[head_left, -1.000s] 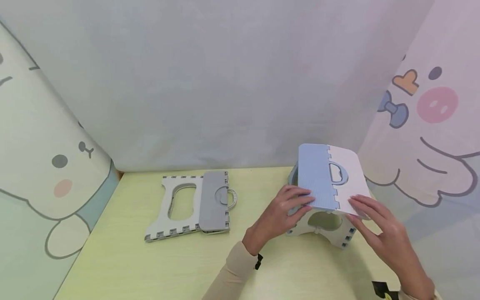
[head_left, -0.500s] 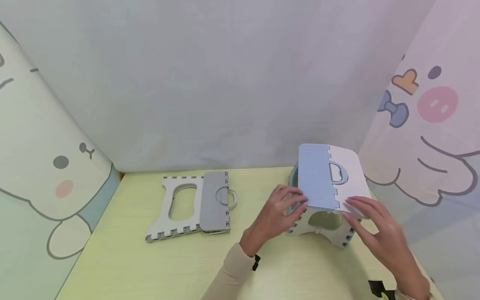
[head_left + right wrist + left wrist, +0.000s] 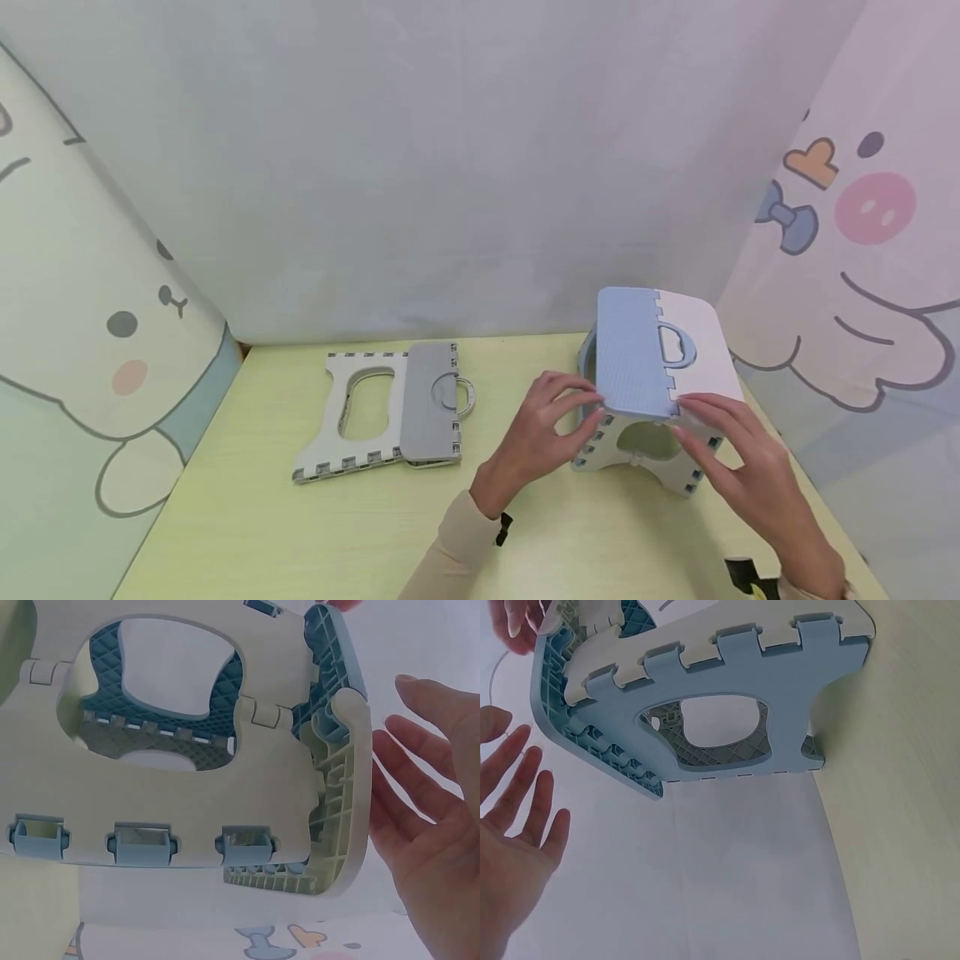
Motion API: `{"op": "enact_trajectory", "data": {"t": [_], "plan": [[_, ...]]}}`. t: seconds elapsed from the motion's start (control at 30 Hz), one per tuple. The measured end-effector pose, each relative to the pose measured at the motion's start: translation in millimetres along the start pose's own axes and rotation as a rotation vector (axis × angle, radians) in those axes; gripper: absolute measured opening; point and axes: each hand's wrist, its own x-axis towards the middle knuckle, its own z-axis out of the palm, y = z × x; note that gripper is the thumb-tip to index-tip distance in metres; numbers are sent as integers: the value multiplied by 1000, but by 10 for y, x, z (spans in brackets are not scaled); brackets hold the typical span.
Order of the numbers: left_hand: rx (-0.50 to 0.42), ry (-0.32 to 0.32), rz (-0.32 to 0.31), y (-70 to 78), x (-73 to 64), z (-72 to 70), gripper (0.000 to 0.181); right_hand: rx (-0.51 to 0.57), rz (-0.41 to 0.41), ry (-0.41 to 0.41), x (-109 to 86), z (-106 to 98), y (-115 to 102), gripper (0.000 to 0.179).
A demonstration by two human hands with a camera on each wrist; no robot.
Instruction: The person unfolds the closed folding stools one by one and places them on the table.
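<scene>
A folding step stool [image 3: 633, 350] with a half blue, half white top stands unfolded at the right of the table. My left hand [image 3: 542, 429] is at its front left corner, with the fingertips right at the blue edge. In the left wrist view, the fingers of that hand [image 3: 517, 847] are spread and loosely bent beside the stool's top. My right hand [image 3: 750, 467] has its fingertips at the front edge of the top, near the blue and white seam. The right wrist view shows its relaxed fingers [image 3: 420, 772] against the white part. Neither hand grips the stool.
A second folding stool [image 3: 430, 404], grey and white, lies folded flat on the left of the pale yellow-green table [image 3: 360, 533]. Behind the table hangs a plain light curtain [image 3: 450, 183]. Cartoon-printed curtains [image 3: 847, 275] stand at both sides.
My left hand has drawn back a little to the left, off the blue top. My right hand has slid left along the front edge toward the seam. Both stools have stayed in place.
</scene>
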Motion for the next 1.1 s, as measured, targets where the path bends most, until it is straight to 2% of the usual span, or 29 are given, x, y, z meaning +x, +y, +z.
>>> {"op": "enact_trajectory", "data": {"t": [0.27, 0.53, 0.8, 1.1], "plan": [[8, 6, -6, -2, -41, -52, 12, 27, -37, -6, 68, 45, -97, 59], [20, -5, -26, -23, -130, -98, 12, 95, -121, 18, 126, 120, -161, 53], [25, -7, -23, -39, -211, -129, 12, 111, -137, -6, 160, 154, -288, 54], [40, -9, -64, -57, -304, -231, 16, 147, -169, -20, 222, 212, -406, 52]]}}
